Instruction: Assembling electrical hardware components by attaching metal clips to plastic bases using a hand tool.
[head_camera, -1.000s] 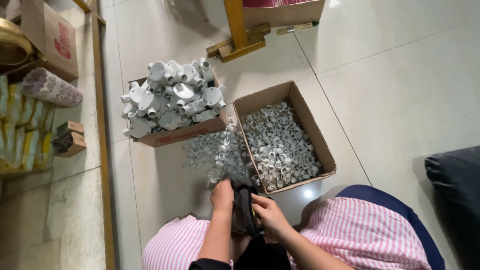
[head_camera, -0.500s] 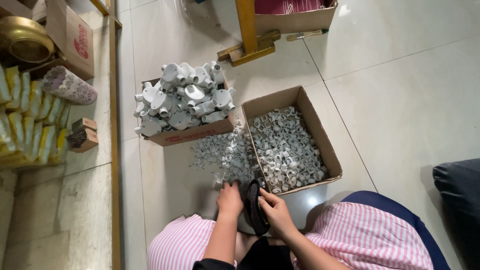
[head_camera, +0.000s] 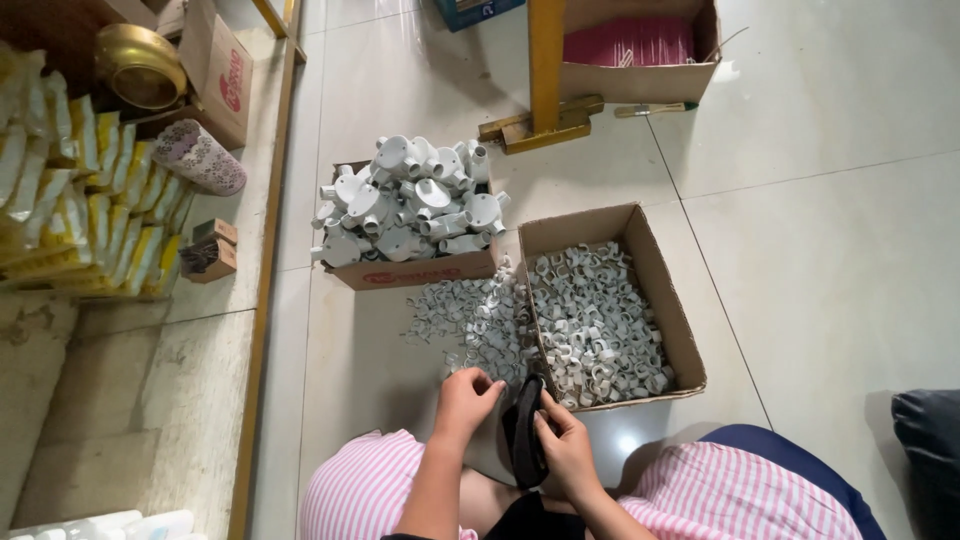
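My right hand (head_camera: 566, 448) grips a black strap-like thing (head_camera: 523, 432) held upright between my knees. My left hand (head_camera: 465, 396) hovers just left of it with fingers curled, by the near edge of a loose pile of small white plastic clips (head_camera: 470, 322) on the tiled floor; whether it holds a clip is not visible. A cardboard box (head_camera: 684, 338) of the same clips stands to the right of the pile. Behind the pile, another carton (head_camera: 420, 270) is heaped with white round conduit junction boxes (head_camera: 408, 205).
A yellow wooden post on a base (head_camera: 545, 75) and an open carton with pink contents (head_camera: 640, 50) stand at the back. At the left are stacked yellow-and-white packets (head_camera: 75, 200), a brass bowl (head_camera: 140, 65), a patterned roll (head_camera: 198, 156) and a small box (head_camera: 212, 250). A dark object (head_camera: 930, 450) lies at the right edge.
The view has shifted, so everything sits further right and lower. My left hand has come off the black thing and moved slightly left toward the clip pile.
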